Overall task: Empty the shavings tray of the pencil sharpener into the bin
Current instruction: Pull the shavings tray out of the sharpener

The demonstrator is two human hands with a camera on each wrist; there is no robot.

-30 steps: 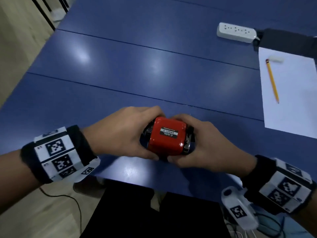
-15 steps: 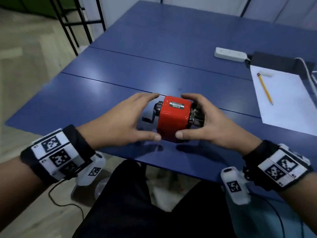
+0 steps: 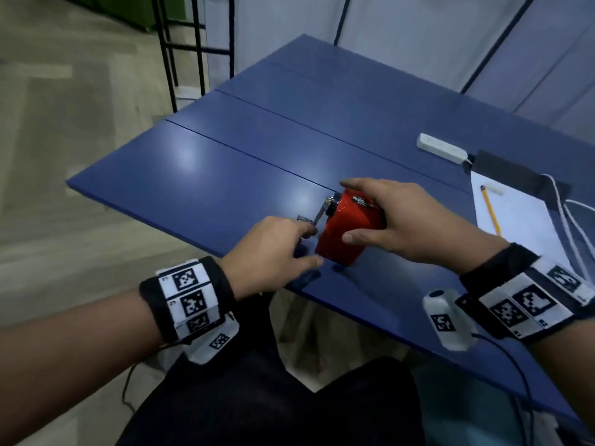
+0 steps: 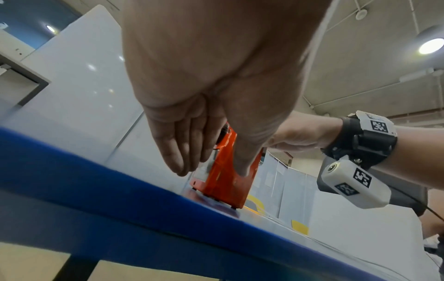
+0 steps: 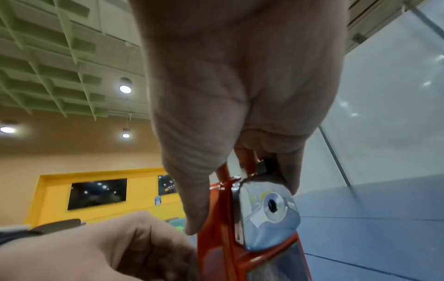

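Note:
The red pencil sharpener [image 3: 344, 233] stands on the blue table [image 3: 225, 175] close to its near edge, crank end to the left. My right hand [image 3: 346, 210] grips its body from above, thumb on the near side and fingers over the far side. In the right wrist view the right hand [image 5: 240, 207] holds the sharpener [image 5: 216, 256] above its metal pencil hole; a translucent panel [image 5: 276, 266] sits below that. My left hand [image 3: 314, 246] is at the crank end. Its fingers [image 4: 180, 161] are straight and its thumb touches the red body [image 4: 223, 186]. No bin is in view.
To the right lie a white sheet [image 3: 515, 220] with a yellow pencil [image 3: 491, 210], a white power strip [image 3: 441, 148], a black block [image 3: 515, 175] and white cables [image 3: 566, 220]. A black metal rack [image 3: 186, 43] stands beyond the table's left corner. My lap is below the table's edge.
Both hands cupped the sharpener before. Now the right hand grips it from above and the left has slipped to the crank end. The head view swung left.

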